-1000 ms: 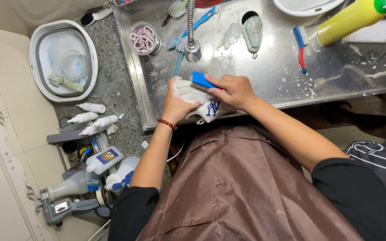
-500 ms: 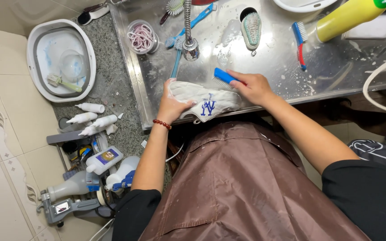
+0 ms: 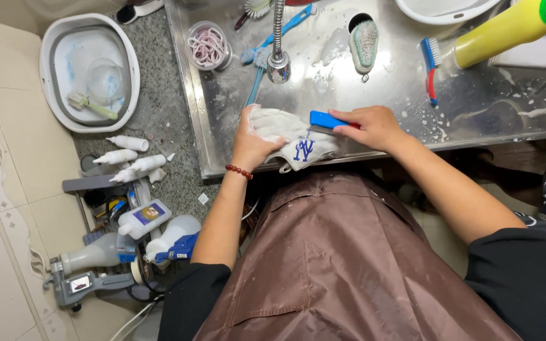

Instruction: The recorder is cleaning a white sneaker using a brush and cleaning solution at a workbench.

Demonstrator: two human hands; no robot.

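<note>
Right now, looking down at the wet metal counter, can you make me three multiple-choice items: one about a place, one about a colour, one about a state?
1. Where does the white cap lie?
A. in the basin on the floor
B. at the counter's near edge
C. on the apron

2. What colour is the brush in the right hand?
A. blue
B. red
C. yellow

3. What is the left hand doing?
A. hanging free
B. holding a bottle
C. pressing on the cap

Answers:
1 B, the cap rests on the steel counter close to the person, its emblem at the edge.
2 A, the brush handle under the right hand's fingers is bright blue.
3 C, the left hand lies on the cap's left side, holding it down.
</note>
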